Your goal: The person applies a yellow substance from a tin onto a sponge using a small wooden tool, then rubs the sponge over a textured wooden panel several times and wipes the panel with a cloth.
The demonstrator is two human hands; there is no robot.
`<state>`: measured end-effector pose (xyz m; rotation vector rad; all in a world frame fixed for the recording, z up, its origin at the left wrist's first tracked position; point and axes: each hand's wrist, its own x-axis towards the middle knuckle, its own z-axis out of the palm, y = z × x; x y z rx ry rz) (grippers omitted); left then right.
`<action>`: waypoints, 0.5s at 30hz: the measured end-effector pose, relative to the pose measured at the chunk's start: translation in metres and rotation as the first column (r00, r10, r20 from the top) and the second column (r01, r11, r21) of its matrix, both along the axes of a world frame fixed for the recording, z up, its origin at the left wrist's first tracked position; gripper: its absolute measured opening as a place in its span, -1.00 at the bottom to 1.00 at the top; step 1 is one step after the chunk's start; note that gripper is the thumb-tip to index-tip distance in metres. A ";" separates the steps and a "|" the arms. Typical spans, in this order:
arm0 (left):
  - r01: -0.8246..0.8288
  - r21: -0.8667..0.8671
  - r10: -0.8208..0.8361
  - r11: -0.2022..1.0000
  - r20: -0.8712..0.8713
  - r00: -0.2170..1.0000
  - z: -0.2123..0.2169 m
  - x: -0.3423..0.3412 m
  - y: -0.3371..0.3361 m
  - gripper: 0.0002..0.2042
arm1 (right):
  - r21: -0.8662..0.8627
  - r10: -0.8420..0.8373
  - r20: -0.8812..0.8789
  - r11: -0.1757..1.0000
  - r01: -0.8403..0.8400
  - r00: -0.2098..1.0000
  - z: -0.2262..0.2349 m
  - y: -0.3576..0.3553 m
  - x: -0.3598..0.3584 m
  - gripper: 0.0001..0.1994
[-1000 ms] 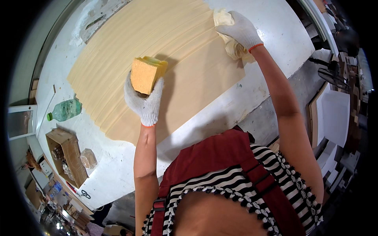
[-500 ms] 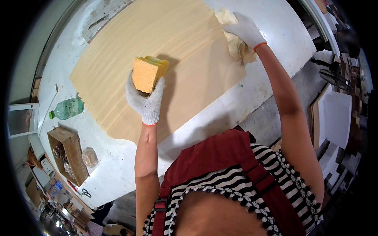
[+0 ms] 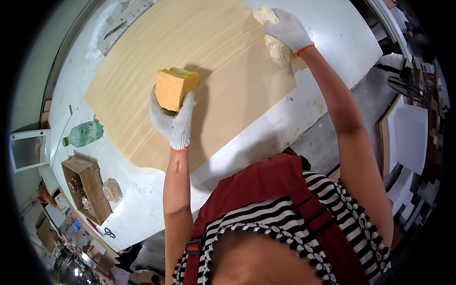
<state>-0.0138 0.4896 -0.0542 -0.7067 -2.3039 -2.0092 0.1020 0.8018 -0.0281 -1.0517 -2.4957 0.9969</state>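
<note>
My left hand (image 3: pixel 172 124), in a white knitted glove with an orange cuff edge, grips a thick yellow-orange sponge block (image 3: pixel 169 90) between thumb and fingers. It is over a wide fan of overlapping beige sheets (image 3: pixel 228 114), and its shadow falls to the right of it. At the right edge of the sheets, my right hand (image 3: pixel 289 31), gloved alike, is closed on a crumpled cream cloth (image 3: pixel 279 51). The cloth bulges out on both sides of the fingers, and its underside is hidden.
The sheets cover much of a white table (image 3: pixel 332 28). Left of them lie a green plastic bottle (image 3: pixel 85 133), an open cardboard box (image 3: pixel 99 192), a plastic-wrapped lump (image 3: pixel 112 190) and scissors (image 3: pixel 109 232). A black fan (image 3: pixel 407 87) stands beyond the table's right edge.
My right hand has shifted slightly up and left with the cloth along the sheets' right edge. The left hand, still holding the sponge, sits slightly further left.
</note>
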 end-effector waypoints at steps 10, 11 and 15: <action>-0.014 -0.009 0.014 1.000 -0.025 1.000 -0.003 -0.001 0.000 -0.43 | -0.042 0.000 0.042 0.999 0.001 0.999 0.006 -0.007 0.002 -0.50; -0.021 0.004 0.021 1.000 0.000 1.000 0.002 0.002 0.001 -0.44 | -0.046 -0.001 0.041 0.999 0.003 0.999 0.005 -0.003 0.002 -0.50; -0.030 -0.056 0.028 0.998 -0.037 0.999 0.004 0.001 0.001 -0.44 | 0.019 -0.012 -0.006 1.000 0.013 1.000 -0.003 0.015 0.007 -0.51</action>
